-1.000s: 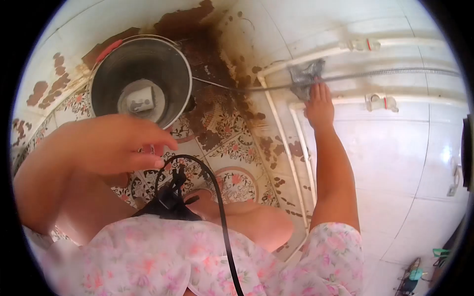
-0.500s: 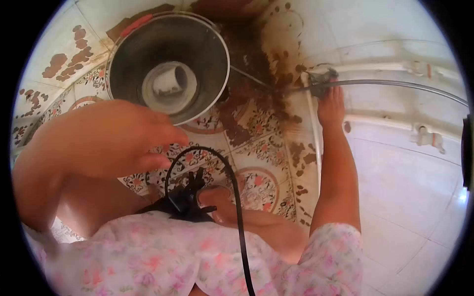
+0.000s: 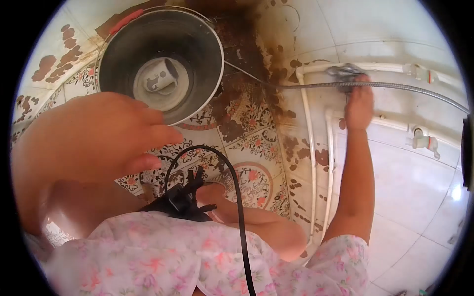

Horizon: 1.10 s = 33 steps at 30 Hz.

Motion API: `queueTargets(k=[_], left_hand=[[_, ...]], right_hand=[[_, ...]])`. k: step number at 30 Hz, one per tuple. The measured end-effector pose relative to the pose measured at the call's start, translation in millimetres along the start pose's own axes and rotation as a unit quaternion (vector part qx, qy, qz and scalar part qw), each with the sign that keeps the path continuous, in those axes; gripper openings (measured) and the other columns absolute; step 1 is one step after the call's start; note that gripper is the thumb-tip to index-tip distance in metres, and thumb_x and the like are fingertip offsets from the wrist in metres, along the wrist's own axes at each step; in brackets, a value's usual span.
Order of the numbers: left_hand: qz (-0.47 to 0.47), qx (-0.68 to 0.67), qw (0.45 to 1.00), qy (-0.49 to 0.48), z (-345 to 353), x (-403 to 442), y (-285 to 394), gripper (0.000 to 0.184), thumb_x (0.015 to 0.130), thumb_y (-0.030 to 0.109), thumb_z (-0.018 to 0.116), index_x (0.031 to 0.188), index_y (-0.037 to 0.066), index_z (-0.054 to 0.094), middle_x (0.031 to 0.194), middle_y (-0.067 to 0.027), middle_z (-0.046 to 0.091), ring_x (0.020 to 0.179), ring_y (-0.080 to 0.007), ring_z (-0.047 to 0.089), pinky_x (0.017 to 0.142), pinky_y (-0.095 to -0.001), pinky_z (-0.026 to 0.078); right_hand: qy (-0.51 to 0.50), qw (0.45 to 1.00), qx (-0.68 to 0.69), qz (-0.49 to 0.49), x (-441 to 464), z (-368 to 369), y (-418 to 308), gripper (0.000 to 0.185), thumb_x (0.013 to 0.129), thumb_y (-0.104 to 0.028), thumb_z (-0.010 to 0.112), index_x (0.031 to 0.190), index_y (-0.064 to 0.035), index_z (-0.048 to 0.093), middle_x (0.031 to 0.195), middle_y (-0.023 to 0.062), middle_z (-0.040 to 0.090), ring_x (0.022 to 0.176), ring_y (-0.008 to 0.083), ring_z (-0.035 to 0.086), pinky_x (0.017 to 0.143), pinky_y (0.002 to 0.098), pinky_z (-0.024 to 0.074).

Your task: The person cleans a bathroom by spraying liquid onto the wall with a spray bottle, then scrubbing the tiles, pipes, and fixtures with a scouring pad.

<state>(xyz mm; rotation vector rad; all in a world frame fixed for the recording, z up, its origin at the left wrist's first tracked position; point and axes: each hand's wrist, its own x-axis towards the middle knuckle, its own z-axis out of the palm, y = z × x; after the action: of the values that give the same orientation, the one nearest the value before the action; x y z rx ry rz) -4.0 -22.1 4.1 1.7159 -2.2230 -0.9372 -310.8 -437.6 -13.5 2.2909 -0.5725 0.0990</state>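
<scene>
A white tiled wall (image 3: 395, 182) meets the patterned floor (image 3: 249, 140) in a brown-stained corner. Against the wall, at the upper pipe (image 3: 387, 66), lies a grey cloth (image 3: 339, 72), its long axis running roughly along the pipe, its loose end pointing toward the corner. The right hand (image 3: 359, 106) presses on it, fingers extended; whether they grip it cannot be told. The left hand (image 3: 121, 133) is empty, loosely spread, near the bucket (image 3: 202, 54).
</scene>
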Motion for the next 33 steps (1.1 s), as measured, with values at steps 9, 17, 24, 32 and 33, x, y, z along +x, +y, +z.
queueTargets(k=[9,17,24,32,33], left_hand=[[-0.036,0.029,0.999,-0.013,5,-22,4,0.041,0.081,0.022,0.064,0.12,0.016,0.054,0.09,-0.008,0.06,0.088,-0.0299,0.059,0.074,-0.042,0.048],[-0.058,0.013,0.997,-0.055,-7,-7,5,0.044,0.08,0.022,0.064,0.121,0.013,0.053,0.086,-0.0094,0.058,0.082,-0.0301,0.059,0.071,-0.0414,0.048],[-0.058,-0.002,0.997,-0.052,-9,6,-1,0.047,0.075,0.029,0.066,0.118,0.011,0.055,0.089,-0.0084,0.058,0.08,-0.0286,0.058,0.071,-0.0402,0.048],[0.007,0.008,1.0,-0.026,-5,-7,3,0.046,0.076,0.028,0.065,0.118,0.012,0.055,0.09,-0.0084,0.058,0.081,-0.0287,0.058,0.072,-0.0388,0.048],[0.016,-0.001,0.999,-0.03,-4,-8,7,0.045,0.076,0.026,0.065,0.117,0.011,0.055,0.09,-0.0091,0.058,0.081,-0.0296,0.058,0.071,-0.0394,0.048]], right_hand=[[0.053,0.989,-0.104,-0.087,38,-27,35,0.039,0.089,-0.008,0.047,0.127,-0.0108,0.052,0.143,0.0021,0.041,0.135,0.024,0.034,0.111,0.039,0.0278],[-0.02,0.982,-0.02,-0.187,57,59,-28,0.03,0.088,-0.01,0.049,0.115,-0.0117,0.06,0.13,0.0007,0.053,0.136,0.0208,0.032,0.114,0.0398,0.0247],[-0.051,0.978,0.118,-0.167,38,120,-93,0.019,0.085,-0.015,0.054,0.097,-0.007,0.067,0.121,0.0054,0.058,0.129,0.0237,0.04,0.112,0.0413,0.0279],[-0.09,0.982,-0.034,-0.16,-53,53,-30,0.022,0.085,-0.015,0.047,0.092,-0.011,0.067,0.117,0.0128,0.06,0.119,0.0318,0.05,0.103,0.0457,0.0346],[-0.121,0.983,-0.073,-0.121,-50,27,-16,0.021,0.084,-0.016,0.048,0.094,-0.0103,0.066,0.114,0.0122,0.06,0.115,0.0302,0.051,0.101,0.0448,0.0358]])
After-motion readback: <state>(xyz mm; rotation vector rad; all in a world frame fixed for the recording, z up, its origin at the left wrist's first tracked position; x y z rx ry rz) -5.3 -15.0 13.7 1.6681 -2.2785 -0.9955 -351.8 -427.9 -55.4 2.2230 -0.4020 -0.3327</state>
